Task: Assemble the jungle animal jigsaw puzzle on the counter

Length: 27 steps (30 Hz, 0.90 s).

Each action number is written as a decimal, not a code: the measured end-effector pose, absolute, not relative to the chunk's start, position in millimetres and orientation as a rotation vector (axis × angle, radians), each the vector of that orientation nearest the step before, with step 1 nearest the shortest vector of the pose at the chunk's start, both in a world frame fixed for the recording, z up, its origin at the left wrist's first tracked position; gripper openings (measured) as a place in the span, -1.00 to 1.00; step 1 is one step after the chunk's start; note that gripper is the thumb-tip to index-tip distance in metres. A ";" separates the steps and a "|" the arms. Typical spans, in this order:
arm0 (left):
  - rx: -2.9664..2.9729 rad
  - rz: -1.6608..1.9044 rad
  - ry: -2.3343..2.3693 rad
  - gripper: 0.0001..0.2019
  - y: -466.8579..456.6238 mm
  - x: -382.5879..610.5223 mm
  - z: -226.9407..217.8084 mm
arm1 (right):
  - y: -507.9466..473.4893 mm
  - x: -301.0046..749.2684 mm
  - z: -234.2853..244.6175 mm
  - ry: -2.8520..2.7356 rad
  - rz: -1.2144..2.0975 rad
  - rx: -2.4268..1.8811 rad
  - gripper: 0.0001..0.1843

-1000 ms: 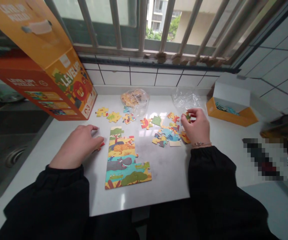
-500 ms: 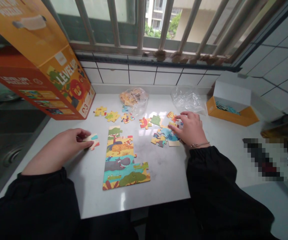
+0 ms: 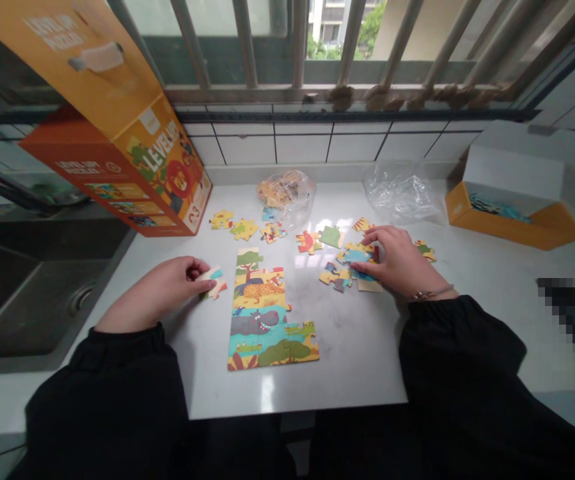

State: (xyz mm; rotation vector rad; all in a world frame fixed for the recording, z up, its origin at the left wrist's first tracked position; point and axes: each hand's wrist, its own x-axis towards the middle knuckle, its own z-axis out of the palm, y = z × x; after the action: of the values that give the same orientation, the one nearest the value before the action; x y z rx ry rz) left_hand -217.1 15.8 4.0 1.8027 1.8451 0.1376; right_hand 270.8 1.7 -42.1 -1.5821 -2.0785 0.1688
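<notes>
My left hand [image 3: 180, 283] pinches a cream puzzle piece [image 3: 214, 283] with blue and red patches, left of the joined puzzle. The joined puzzle section [image 3: 260, 327] lies flat, showing a tree, a leopard and a hippo in water. Over a cluster of loose pieces, my right hand [image 3: 400, 263] has its thumb and fingers closed around the edge of a blue and yellow puzzle piece [image 3: 357, 253]. A yellow and grey piece [image 3: 336, 277] lies beside it. A green piece [image 3: 332, 236] and a red and yellow piece [image 3: 308, 243] lie further left.
At the back left stands an orange puzzle box [image 3: 162, 177], lid raised. A bag of pieces [image 3: 284, 191] and a crumpled clear bag [image 3: 400, 190] lie near the wall. An orange tray box [image 3: 517, 217] holds blue pieces at right. A sink [image 3: 27, 307] lies left.
The view has swung left, so everything sits further right. My right fingers have closed on a blue and yellow piece in the cluster. My left hand still holds its piece.
</notes>
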 end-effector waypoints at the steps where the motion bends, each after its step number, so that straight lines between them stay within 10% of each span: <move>1: 1.808 0.131 1.822 -0.53 15.8 -217.4 3.9 | 0.3 270.2 -39.9 -2.038 0.179 -1.598 -0.51; 27: 1.997 0.260 1.788 -0.45 0.1 -225.5 2.3 | 0.5 285.6 -38.7 -1.506 -0.063 -1.912 -0.62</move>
State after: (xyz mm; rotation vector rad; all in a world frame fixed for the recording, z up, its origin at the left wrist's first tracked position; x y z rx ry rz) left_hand -225.5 0.1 2.3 1.9968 1.7882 0.2601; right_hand 285.6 0.5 -38.7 -1.9119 -1.5065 -0.0630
